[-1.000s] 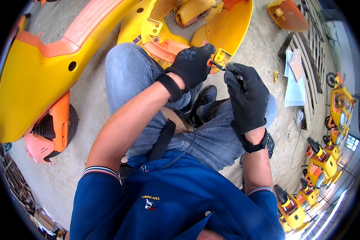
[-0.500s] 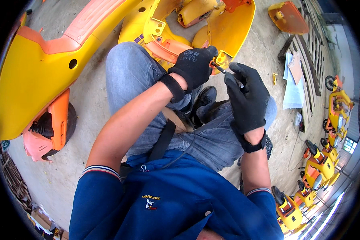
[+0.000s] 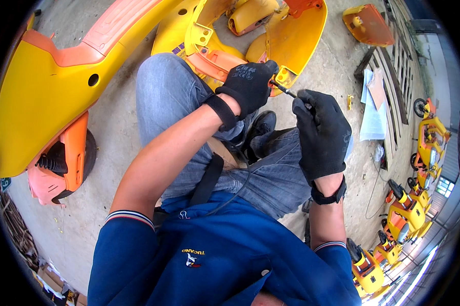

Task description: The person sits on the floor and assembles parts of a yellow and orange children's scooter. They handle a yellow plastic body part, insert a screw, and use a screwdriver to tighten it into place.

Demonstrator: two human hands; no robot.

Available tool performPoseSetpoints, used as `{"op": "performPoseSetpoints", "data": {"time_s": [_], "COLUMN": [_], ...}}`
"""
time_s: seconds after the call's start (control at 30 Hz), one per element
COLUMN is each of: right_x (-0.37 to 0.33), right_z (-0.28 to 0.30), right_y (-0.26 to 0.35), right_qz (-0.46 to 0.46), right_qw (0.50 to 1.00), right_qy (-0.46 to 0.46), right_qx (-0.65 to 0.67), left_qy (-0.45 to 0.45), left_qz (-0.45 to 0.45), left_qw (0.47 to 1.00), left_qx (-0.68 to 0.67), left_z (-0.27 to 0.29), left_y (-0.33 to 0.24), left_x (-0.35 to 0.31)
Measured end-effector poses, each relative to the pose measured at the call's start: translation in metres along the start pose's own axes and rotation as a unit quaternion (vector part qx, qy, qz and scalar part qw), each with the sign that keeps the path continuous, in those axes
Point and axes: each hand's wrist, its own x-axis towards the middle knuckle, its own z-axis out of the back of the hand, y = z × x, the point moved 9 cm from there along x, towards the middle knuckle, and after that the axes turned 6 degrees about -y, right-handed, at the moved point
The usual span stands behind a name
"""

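My left hand [image 3: 248,84], in a black glove, is closed on the near edge of a yellow plastic shell [image 3: 304,38] by its orange strip [image 3: 212,64]. What its fingertips pinch there is hidden. In my right hand [image 3: 322,135], also black-gloved, is a screwdriver [image 3: 284,90], its handle mostly covered by the fingers. The thin dark shaft slants up and left, its tip at the shell's edge beside my left fingers. Whether the tip sits in a screw is too small to tell.
A large yellow and orange scooter body [image 3: 51,102] stands at the left. Another yellow shell part [image 3: 368,23] lies at the far right by a wooden pallet [image 3: 393,92] with paper sheets [image 3: 374,122]. Several yellow scooters [image 3: 406,211] line the right side.
My right hand has shifted slightly right and down, its fingers curling closer together around the screwdriver. More of the shaft shows. My left hand stays at the shell's edge.
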Motion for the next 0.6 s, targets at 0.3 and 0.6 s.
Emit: {"op": "performPoseSetpoints", "data": {"time_s": [0.3,0.6], "right_x": [-0.004,0.004], "right_z": [0.006,0.008], "right_y": [0.002,0.005], "right_qz": [0.018,0.020], "right_qw": [0.999,0.998], "right_qy": [-0.016,-0.015], "right_qx": [-0.037,-0.051], "left_qy": [-0.005,-0.003], "left_qz": [0.000,-0.003], "left_qw": [1.000,1.000], "left_qx": [0.006,0.011], "left_z": [0.000,0.001], "left_y": [0.000,-0.004], "left_x": [0.000,0.002]}}
